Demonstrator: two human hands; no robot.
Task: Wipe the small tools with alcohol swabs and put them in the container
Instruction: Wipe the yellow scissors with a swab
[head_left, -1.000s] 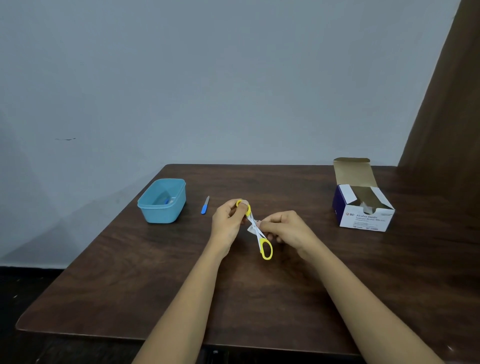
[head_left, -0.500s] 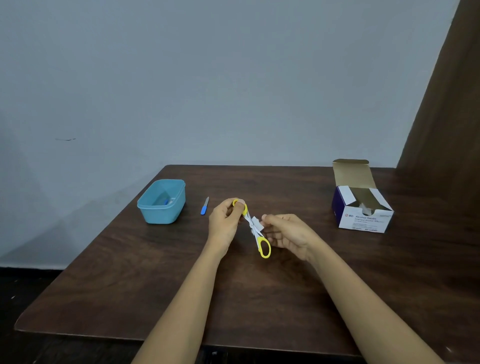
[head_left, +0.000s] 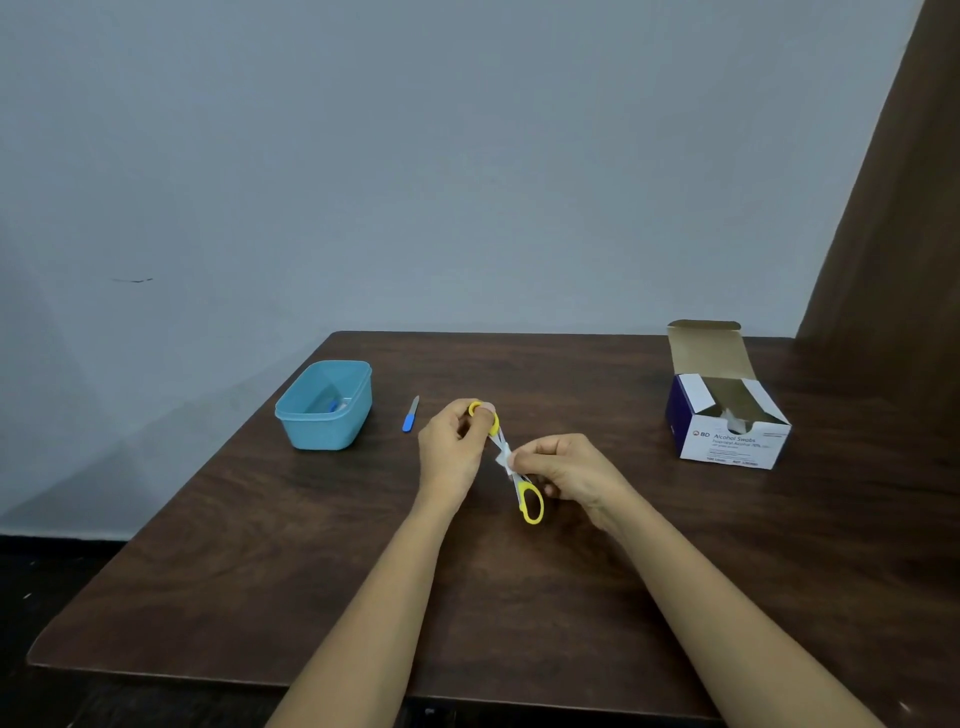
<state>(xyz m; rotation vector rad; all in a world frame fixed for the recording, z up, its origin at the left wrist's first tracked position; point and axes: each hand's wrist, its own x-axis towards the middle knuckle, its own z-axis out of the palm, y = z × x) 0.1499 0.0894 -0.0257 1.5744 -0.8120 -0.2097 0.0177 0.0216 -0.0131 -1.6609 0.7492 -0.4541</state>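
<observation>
Head view showed a dark worktop carrying an open swab box at the right and, well apart at the left, a blue container. Between them, above the worktop, both hands were busy. The left hand gripped one yellow loop of the scissors. The right hand pinched a white swab round the metal between the loops. The scissors' long axis ran diagonally, with the far loop to the left and the near loop hanging free toward the person. The container lay left of both hands, so the left hand was the nearer for the drop. A blue file lay on the worktop between container and left hand, probably awaiting its wipe.
</observation>
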